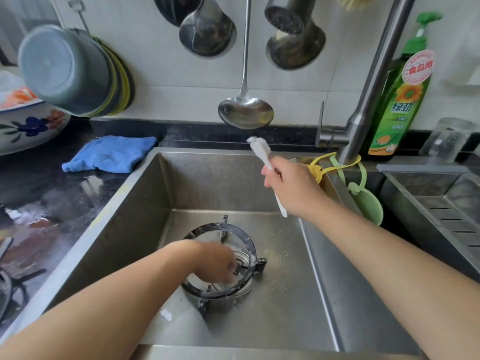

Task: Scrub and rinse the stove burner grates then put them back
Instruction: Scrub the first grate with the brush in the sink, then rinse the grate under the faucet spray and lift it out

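Observation:
A round black burner grate [248, 242], streaked with white suds, lies on the floor of the steel sink [145, 198] over the drain. My left hand [217, 262] reaches inside the ring and its fingers curl round the grate's inner part near the drain. My right hand [288, 184] is raised above the sink's back right and grips a white toothbrush [259, 149], bristles up and foamy, handle end poking out below the palm. A second black grate [18, 284] sits on the stove at the far left edge.
The steel faucet [363, 105] rises at the back right beside a green dish soap bottle [400, 100]. A ladle [245, 113] and other utensils hang on the wall. A blue cloth [109, 154] lies on the wet dark counter. A drainer tray [441, 203] sits at right.

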A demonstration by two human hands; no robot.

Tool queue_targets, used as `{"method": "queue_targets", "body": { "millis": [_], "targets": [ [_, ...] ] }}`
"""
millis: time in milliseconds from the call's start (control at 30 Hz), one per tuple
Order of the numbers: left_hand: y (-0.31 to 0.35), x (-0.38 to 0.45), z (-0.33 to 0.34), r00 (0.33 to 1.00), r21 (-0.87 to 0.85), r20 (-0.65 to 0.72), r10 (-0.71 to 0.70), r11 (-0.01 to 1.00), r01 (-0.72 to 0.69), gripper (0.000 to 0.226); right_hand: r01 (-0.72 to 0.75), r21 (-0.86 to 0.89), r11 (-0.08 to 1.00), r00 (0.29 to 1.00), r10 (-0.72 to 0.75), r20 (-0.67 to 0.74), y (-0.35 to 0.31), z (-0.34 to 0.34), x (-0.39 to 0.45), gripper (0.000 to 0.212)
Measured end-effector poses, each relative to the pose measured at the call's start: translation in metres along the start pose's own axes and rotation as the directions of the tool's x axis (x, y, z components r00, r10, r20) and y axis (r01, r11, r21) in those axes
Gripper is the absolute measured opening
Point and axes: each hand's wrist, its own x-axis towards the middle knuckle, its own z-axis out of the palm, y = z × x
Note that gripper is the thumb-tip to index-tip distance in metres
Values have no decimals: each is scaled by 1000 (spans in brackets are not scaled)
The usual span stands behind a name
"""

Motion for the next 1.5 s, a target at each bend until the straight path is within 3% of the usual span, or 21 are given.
{"method": "queue_targets", "body": {
  "millis": [133, 300, 433, 567, 667, 733, 833, 900, 967, 1033, 1167, 1233, 1333, 1400, 1500],
  "targets": [
    [-12, -13, -13, 985, 17, -153, -79, 996, 83, 44, -23, 57, 998, 993, 29, -118, -2, -9, 2, 26],
    [-14, -21, -17, 986, 76, -132, -105, 990, 116, 47, -48, 138, 989, 957, 85, -276, 2, -47, 28, 23],
    [-16, -23, -17, 986, 76, -131, -102, 991, 112, 47, -105, 111, 988, 958, 131, -257, 9, -51, 40, 24],
    [-20, -24, -18, 984, 43, -142, -107, 993, 114, 48, -226, 2, 974, 963, 224, -147, 14, -35, 41, 27],
    [-21, -24, -18, 984, 30, -134, -115, 992, 120, 49, -291, -172, 941, 957, 286, -55, 23, -19, 44, 26],
    [-20, -25, -19, 986, 33, -130, -108, 993, 113, 49, -330, -321, 888, 943, 321, -82, 25, -11, 43, 27],
    [-19, -26, -20, 987, 40, -128, -99, 994, 105, 48, -348, -413, 842, 937, 301, -176, 24, -7, 40, 28],
    [-19, -25, -20, 987, 43, -129, -96, 994, 102, 48, -332, -475, 815, 943, 293, -156, 23, -6, 37, 23],
    [-20, -25, -20, 988, 45, -121, -97, 994, 103, 47, -341, -472, 813, 939, 323, -121, 23, -7, 34, 17],
    [-21, -24, -19, 988, 47, -118, -96, 994, 102, 47, -353, -356, 865, 935, 314, -164, 18, -14, 31, 16],
    [-21, -22, -20, 989, 47, -112, -96, 994, 101, 48, -406, -83, 910, 864, 353, -358, 16, -45, 51, 36],
    [-22, -22, -19, 989, 38, -110, -100, 994, 105, 49, -491, 6, 871, 827, 468, -313, 16, -56, 69, 42],
    [-25, -22, -19, 986, 18, -117, -115, 993, 118, 51, -552, -147, 821, 828, 520, -209, 22, -56, 83, 42],
    [-26, -21, -19, 986, 12, -120, -119, 993, 121, 53, -545, -284, 789, 837, 491, -241, 26, -55, 83, 44],
    [-26, -21, -19, 987, 21, -102, -122, 992, 125, 54, -514, -328, 793, 857, 458, -235, 36, -56, 83, 42]
  ]
}}
